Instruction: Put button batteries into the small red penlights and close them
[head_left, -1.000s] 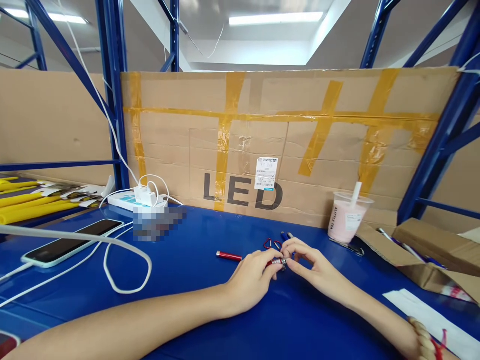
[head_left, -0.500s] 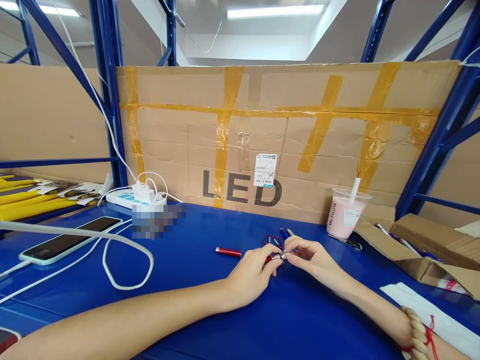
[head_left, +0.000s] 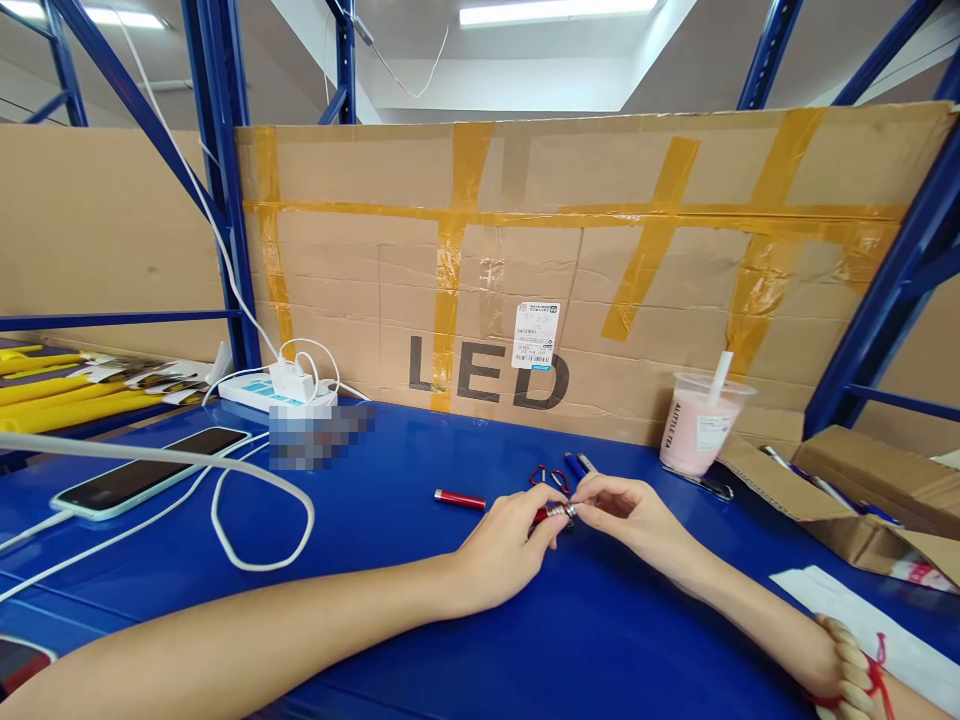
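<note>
My left hand (head_left: 499, 550) is closed around a small red metal tube (head_left: 544, 514) with a silver end pointing right. At that end my right hand (head_left: 634, 515) pinches a small silver fitting (head_left: 571, 511) between thumb and fingertips; its exact shape is partly hidden. Left of my hands, a second red tube (head_left: 460, 499) with a silver tip lies on the blue tabletop (head_left: 390, 640). Just behind my fingers are red carabiner clips (head_left: 559, 480). Beside them, blue tubes (head_left: 575, 465) with silver ends are partly covered by my right hand.
A pink drink cup (head_left: 697, 430) stands at the back right, near an open cardboard box (head_left: 847, 530). White paper (head_left: 877, 620) lies by my right forearm. On the left are a phone (head_left: 150, 475), looping white cables (head_left: 300, 540) and a power strip (head_left: 247, 392). Cardboard (head_left: 337, 290) walls off the back.
The camera view has shifted slightly. Both hands stay together at the tube's silver end, with only slight finger movement.
</note>
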